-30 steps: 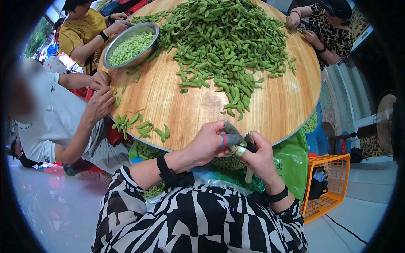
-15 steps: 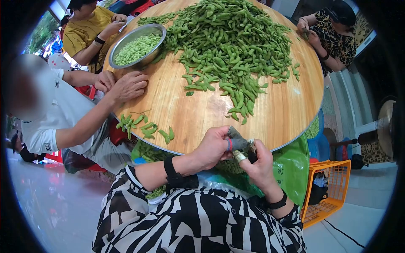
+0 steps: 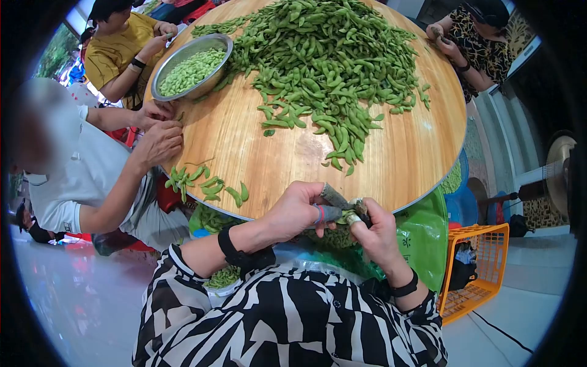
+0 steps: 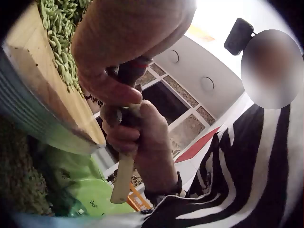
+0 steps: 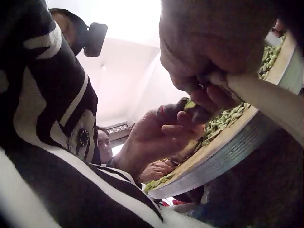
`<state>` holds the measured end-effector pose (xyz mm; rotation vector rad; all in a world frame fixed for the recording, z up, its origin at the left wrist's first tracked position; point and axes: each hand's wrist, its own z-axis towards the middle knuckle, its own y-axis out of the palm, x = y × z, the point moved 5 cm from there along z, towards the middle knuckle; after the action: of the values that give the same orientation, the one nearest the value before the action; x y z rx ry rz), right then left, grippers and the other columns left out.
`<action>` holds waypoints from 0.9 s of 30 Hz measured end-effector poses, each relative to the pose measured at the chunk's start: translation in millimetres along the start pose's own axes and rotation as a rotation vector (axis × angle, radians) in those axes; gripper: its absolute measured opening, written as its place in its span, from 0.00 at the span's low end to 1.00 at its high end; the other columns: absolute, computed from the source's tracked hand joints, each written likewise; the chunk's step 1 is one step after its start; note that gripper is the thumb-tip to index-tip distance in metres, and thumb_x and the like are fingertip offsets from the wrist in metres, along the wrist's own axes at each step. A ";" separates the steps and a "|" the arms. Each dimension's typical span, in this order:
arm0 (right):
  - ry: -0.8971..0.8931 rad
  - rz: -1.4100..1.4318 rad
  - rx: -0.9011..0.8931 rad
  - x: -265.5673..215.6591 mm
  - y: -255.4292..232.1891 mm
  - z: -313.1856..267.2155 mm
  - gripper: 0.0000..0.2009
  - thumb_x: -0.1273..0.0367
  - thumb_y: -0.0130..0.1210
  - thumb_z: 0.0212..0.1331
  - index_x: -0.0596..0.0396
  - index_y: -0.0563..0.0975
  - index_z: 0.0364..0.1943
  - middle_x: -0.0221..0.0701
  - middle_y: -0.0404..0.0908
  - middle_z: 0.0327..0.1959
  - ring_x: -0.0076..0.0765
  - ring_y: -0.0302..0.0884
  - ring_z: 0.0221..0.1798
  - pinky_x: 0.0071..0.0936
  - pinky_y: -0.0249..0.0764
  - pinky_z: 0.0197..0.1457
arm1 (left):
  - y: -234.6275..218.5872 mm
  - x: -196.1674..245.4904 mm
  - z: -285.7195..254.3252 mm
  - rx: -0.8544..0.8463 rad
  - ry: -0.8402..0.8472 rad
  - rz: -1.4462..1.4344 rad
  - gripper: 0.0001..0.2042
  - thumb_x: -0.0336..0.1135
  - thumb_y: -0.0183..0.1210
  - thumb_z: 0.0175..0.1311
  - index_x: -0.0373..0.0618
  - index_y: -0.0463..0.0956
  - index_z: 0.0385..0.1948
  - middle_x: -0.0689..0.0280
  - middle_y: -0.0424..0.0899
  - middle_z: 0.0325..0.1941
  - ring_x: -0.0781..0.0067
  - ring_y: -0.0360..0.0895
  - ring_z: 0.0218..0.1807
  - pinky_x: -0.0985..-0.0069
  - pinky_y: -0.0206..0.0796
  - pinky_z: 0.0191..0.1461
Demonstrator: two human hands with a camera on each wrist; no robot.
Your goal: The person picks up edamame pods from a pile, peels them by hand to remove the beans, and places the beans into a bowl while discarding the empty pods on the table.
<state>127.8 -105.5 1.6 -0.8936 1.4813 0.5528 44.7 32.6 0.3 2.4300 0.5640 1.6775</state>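
My left hand (image 3: pixel 293 211), grey covers on its thumb and finger, pinches a green soybean pod (image 5: pixel 189 105) over the near table edge. Close against it, my right hand (image 3: pixel 380 235) grips a tool with a long pale handle (image 4: pixel 124 178), which sticks out below the fist. The fingers hide the tool's working end. In the head view the fingertips of both hands meet around the pod. Ahead lies a large heap of green pods (image 3: pixel 324 67) on the round wooden table (image 3: pixel 275 165).
A metal bowl of shelled beans (image 3: pixel 194 70) stands at the table's left, near a few loose pods (image 3: pixel 211 186). People sit at the left and far right. Green plastic (image 3: pixel 422 238) hangs under the table, beside an orange crate (image 3: pixel 477 269). A fan (image 3: pixel 557 177) is at right.
Both hands stay together at the table edge; the right hand's thumb and fingers have shifted around the pod. The person at left reached across the table, then drew back.
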 end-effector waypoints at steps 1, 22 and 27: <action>-0.001 0.011 0.000 0.0 0.9 0.3 0.10 0.76 0.53 0.49 0.63 0.72 0.37 0.27 0.73 0.25 0.19 0.67 0.29 0.20 0.67 0.33 | -1.4 -1.3 1.2 0.005 0.023 -0.021 0.07 0.23 0.59 0.59 0.36 0.78 0.39 0.62 0.82 0.30 0.81 0.76 0.23 0.83 0.68 0.25; -0.138 -0.097 0.034 1.4 0.0 2.5 0.10 0.76 0.54 0.49 0.62 0.73 0.37 0.30 0.73 0.23 0.20 0.68 0.25 0.22 0.68 0.29 | 6.4 -12.6 -0.3 0.041 0.182 0.140 0.08 0.22 0.55 0.62 0.39 0.75 0.42 0.70 0.79 0.34 0.85 0.73 0.31 0.85 0.67 0.29; -0.201 -0.213 0.096 -5.1 1.0 0.6 0.09 0.76 0.54 0.47 0.61 0.73 0.35 0.33 0.71 0.19 0.23 0.68 0.21 0.24 0.66 0.26 | 7.3 -3.9 -7.3 0.080 0.208 0.207 0.09 0.20 0.54 0.55 0.38 0.74 0.37 0.65 0.78 0.27 0.79 0.72 0.25 0.78 0.64 0.27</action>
<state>127.1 -103.4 6.3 -0.8811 1.2044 0.3986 38.4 23.7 1.9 2.4581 0.4227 2.0453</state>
